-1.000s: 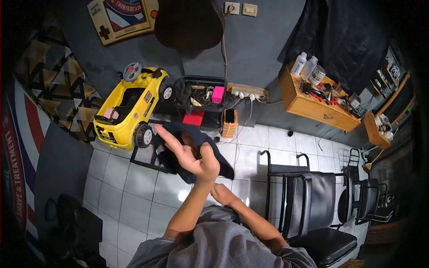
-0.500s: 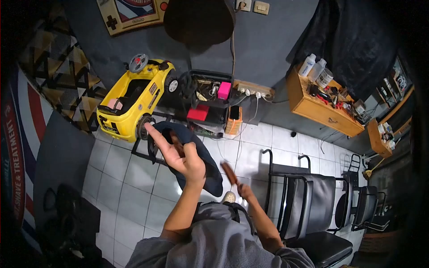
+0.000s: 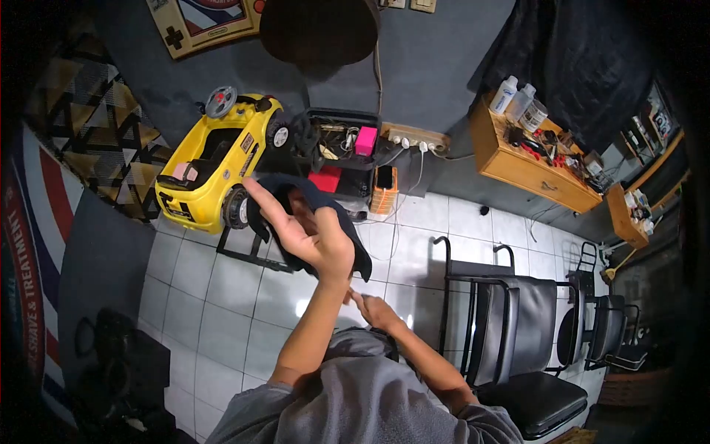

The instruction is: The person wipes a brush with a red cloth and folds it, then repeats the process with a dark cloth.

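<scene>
A dark navy cap (image 3: 350, 228) hangs from my left hand (image 3: 322, 240), its hollow side toward me. The index finger stretches out past the cap's edge while the other fingers bend into it. My right hand (image 3: 381, 314) is closed, just below and right of my left wrist. It grips a slim brown brush, which is now almost wholly hidden behind the left wrist and the cap. A strap loop at the cap's left edge dangles near the toy car's wheel.
A yellow toy car (image 3: 211, 166) stands by the wall beside a black cart (image 3: 340, 115) with small items. Black chairs (image 3: 532, 318) are at right. A wooden drawer shelf (image 3: 536, 181) carries bottles and tools. White tiles (image 3: 222, 318) cover the floor.
My right hand has moved up and left, bringing the brush behind the left wrist and cap. My left hand and the cap have shifted up and slightly right. The view has tilted a little.
</scene>
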Demonstrator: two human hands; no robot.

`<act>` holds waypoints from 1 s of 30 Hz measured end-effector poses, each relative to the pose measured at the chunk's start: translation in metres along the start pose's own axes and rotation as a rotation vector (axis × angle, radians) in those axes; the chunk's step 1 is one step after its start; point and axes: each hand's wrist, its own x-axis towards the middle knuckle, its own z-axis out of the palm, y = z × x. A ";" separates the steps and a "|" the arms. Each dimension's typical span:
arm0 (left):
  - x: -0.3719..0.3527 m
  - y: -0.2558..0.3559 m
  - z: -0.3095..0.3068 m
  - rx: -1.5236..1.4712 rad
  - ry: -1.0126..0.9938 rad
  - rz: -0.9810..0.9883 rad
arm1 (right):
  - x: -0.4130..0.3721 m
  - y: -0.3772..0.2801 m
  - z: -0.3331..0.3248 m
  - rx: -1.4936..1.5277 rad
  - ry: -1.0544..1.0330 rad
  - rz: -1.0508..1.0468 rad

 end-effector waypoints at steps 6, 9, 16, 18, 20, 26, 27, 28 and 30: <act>0.010 0.019 0.002 -0.112 0.077 -0.085 | 0.008 0.174 0.106 -0.280 -0.396 0.193; 0.005 0.020 0.001 -0.073 0.072 -0.103 | -0.021 0.140 0.060 -0.101 -0.212 0.380; -0.030 -0.014 -0.011 0.015 -0.187 -0.211 | -0.021 0.014 -0.071 1.225 0.026 0.068; -0.032 -0.013 -0.009 0.170 -0.374 -0.189 | -0.038 -0.027 -0.103 1.257 0.072 -0.087; -0.035 -0.009 -0.005 0.179 -0.463 -0.237 | -0.049 -0.048 -0.113 1.250 0.148 -0.196; -0.030 0.005 -0.002 0.058 -0.583 -0.336 | -0.002 0.030 -0.029 0.389 0.246 -0.302; -0.029 0.009 -0.002 0.025 -0.575 -0.321 | 0.008 0.062 0.001 0.252 0.178 -0.239; -0.025 0.014 -0.001 -0.008 -0.569 -0.303 | 0.018 0.097 0.033 0.114 0.112 -0.178; -0.012 0.035 0.000 -0.196 -0.476 -0.392 | 0.019 0.202 0.118 -0.183 0.003 -0.095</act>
